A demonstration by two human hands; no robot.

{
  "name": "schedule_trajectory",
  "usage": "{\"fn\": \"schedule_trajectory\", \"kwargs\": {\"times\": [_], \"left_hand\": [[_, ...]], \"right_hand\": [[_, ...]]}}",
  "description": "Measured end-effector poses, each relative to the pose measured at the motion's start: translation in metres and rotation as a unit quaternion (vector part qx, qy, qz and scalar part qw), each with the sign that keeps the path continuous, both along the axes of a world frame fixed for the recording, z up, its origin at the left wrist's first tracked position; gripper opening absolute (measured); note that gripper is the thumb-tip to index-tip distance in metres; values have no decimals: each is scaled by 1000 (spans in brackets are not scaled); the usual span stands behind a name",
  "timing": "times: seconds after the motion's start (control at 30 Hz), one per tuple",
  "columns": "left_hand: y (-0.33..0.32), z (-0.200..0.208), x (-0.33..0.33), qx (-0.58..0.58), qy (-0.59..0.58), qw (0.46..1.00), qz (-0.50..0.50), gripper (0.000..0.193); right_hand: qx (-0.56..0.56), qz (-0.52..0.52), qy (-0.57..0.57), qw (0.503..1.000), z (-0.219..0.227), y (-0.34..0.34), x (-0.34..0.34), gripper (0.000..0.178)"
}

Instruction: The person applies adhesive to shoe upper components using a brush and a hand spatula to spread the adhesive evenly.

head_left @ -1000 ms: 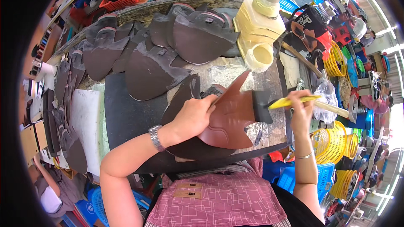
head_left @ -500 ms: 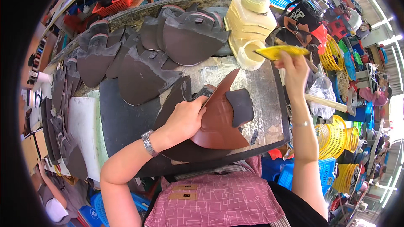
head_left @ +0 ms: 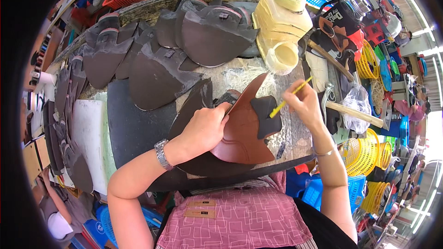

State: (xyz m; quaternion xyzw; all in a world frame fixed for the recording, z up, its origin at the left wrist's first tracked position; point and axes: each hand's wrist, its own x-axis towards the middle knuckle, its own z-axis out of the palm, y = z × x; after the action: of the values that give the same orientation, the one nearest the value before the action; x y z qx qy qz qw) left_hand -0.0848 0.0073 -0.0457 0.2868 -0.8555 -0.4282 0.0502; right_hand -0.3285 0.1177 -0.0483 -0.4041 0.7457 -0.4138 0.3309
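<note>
Right hand [head_left: 302, 103] brushes dark patch [head_left: 265, 115] (matte) on smooth brown leather [head_left: 242, 131].

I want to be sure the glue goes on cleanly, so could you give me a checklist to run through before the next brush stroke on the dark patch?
1. Left hand pins the brown leather piece: ok.
2. Right hand grips the yellow brush: ok.
3. Brush tip rests on the dark patch: ok.
4. Patch lies fully on the brown piece: not ok, its right edge overhangs.
5. Glue loaded on the bristles: cannot tell.
6. Glue pot open, beyond the piece: ok.
</note>
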Motion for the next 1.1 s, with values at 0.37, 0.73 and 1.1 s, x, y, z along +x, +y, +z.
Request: {"fn": "schedule_trajectory", "kwargs": {"times": [0.37, 0.73, 1.1], "left_hand": [[15, 23, 27, 65, 142, 987, 41, 25], [-132, -5, 207, -581, -124, 779, 199, 55], [22, -7, 56, -251, 39, 926, -280, 73]], "right_hand": [[-93, -162, -219, 958, 11, 37, -2, 14], [-233, -169, -408, 866, -5, 28, -17, 14], [-52, 59, 166, 983, 3, -69, 61, 25]]}}
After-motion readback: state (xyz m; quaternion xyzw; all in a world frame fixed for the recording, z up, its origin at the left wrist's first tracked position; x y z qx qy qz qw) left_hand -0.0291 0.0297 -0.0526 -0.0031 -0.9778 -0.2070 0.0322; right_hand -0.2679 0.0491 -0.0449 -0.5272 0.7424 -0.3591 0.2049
